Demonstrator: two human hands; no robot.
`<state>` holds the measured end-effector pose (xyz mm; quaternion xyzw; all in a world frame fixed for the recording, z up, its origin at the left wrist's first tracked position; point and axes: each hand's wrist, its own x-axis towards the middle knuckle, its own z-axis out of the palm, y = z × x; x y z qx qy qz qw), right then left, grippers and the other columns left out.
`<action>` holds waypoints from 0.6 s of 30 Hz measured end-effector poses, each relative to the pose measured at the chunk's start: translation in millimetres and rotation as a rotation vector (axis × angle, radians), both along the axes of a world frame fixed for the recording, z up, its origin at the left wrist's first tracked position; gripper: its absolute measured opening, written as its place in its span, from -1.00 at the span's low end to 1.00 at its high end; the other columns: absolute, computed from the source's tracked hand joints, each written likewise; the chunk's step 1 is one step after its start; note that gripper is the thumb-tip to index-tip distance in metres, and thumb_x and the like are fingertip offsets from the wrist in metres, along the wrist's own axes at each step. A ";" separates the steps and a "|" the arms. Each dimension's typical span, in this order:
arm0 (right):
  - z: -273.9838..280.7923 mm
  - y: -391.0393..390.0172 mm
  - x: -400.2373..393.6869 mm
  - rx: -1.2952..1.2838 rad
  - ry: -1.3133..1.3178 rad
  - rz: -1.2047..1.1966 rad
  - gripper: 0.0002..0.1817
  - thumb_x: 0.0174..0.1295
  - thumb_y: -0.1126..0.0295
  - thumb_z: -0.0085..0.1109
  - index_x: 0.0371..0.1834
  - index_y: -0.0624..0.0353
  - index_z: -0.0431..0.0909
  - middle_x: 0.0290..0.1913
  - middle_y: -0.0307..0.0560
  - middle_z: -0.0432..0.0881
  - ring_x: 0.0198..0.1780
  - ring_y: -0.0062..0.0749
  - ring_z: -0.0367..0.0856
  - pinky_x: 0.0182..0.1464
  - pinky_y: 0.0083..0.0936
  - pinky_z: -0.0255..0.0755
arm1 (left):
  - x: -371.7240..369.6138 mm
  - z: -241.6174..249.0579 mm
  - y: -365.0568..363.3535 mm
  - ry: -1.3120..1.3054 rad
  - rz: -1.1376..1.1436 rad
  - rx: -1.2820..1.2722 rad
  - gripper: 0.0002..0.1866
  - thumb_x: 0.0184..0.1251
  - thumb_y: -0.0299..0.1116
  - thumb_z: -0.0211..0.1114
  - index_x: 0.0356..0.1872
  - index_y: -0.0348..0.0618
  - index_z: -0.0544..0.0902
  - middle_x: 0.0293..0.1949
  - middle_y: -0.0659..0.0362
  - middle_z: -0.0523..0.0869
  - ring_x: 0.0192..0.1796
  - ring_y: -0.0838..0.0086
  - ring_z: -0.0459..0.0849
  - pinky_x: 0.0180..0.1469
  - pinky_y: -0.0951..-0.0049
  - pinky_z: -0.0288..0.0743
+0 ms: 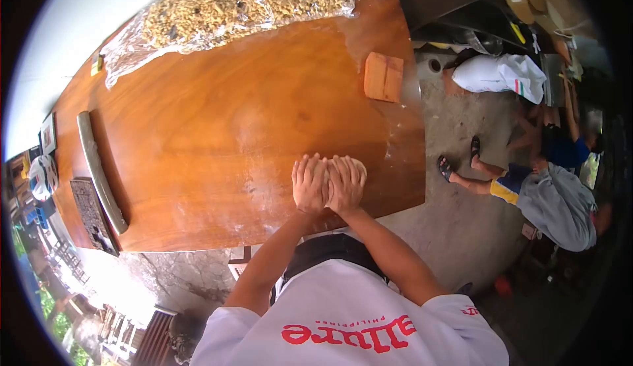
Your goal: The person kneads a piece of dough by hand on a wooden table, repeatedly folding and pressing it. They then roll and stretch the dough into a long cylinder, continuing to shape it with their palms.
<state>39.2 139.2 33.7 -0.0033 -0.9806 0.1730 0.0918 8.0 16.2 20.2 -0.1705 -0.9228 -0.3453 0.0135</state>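
Side by side near the front edge of the wooden table [198, 142], my left hand [309, 183] and my right hand [345, 181] press down on a pale lump of dough [360, 167]. Fingers of both hands are curled over it, pointing away from me. Most of the dough is hidden under my palms; a rounded edge shows beyond my right fingers. Whitish, flour-like smears mark the tabletop around them.
A brown block [384, 77] lies toward the right edge. Plastic holding brown crumbly pieces [244, 7] covers the far side. A long rod [100, 168] and a dark board [94, 214] lie left. Another person [557, 201] is at the right, beyond the table.
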 end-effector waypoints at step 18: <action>7.4 67.6 -201.6 -1.397 -0.078 -0.112 -0.76 0.39 0.33 0.08 -0.20 0.14 0.75 -0.17 -0.03 0.81 -0.10 -0.32 0.78 0.01 -0.40 0.59 | -69.9 35.6 35.9 -0.371 0.508 0.052 -0.45 0.61 0.05 -0.04 0.00 -0.27 0.70 0.04 -0.24 0.68 0.09 -0.17 0.62 0.11 -0.06 0.47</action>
